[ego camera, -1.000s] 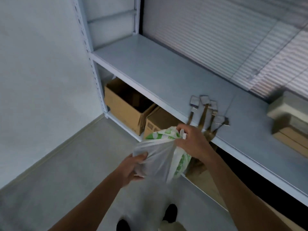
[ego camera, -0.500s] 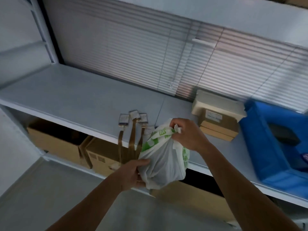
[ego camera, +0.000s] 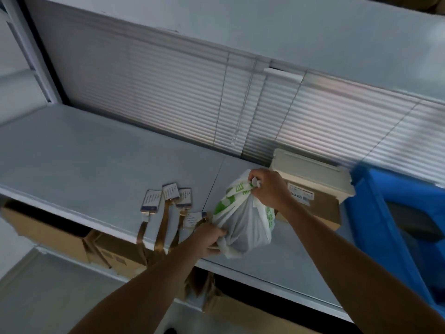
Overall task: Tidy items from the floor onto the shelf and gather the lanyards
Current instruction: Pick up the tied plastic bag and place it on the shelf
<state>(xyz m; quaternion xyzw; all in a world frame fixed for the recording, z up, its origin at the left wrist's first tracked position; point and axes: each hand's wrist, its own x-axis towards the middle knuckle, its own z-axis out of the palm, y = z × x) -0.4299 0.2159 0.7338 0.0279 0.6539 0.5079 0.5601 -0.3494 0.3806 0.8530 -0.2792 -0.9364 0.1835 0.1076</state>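
A white plastic bag with green print (ego camera: 243, 222) sits at the centre of the frame on the pale grey metal shelf (ego camera: 96, 160), held by both hands. The right hand (ego camera: 269, 189) has its fingers clenched around the bunched bag handles at the top; the left hand (ego camera: 208, 239) grips the bag's lower left side, fingers pinching the plastic. Just left of the bag, four badge cards on tan ribbon lanyards (ego camera: 166, 206) lie near the shelf's front edge, their straps hanging over it. Right of the bag stands a brown cardboard box with a white label (ego camera: 315, 206) with a cream flat box (ego camera: 310, 172) on top, and a blue plastic crate (ego camera: 395, 225) fills the right edge. Open cardboard cartons (ego camera: 60, 237) sit beneath the shelf at lower left. White slatted blinds (ego camera: 192, 100) run behind.
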